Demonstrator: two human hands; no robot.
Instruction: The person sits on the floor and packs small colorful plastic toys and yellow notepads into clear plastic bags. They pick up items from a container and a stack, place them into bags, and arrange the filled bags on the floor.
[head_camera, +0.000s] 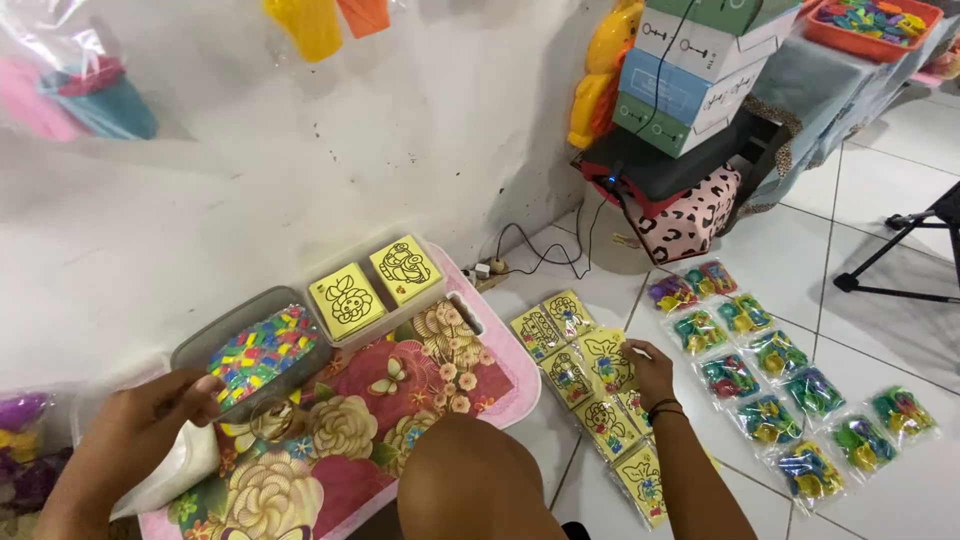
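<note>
Head view, looking down at a white tiled floor (880, 300) beside a scuffed white wall. The right hand (650, 372) lies palm-down, fingers loosely spread, on a row of flat yellow picture cards (590, 385); these are square, sealed in glossy clear sleeves, printed with black line drawings, and overlap one another on the floor just right of the tray. The hand presses on them without gripping any one. The left hand (150, 410) is curled, thumb and fingers drawn close together, at the near edge of a grey rectangular tub (200, 335) filled with small multicoloured pieces (262, 352); whether it pinches anything cannot be told. Beneath that hand sits a soft white bag (175, 470). The tub rests on a pink tray (500, 385) with a floral pattern, next to a clear shallow box (400, 320) holding two stacks of the same yellow cards (375, 285). Further right, well apart from the cards, small crinkled clear packets of bright moulded pieces (780, 390) lie in two diagonal rows. A bare knee (470, 480) fills the lower centre.
</note>
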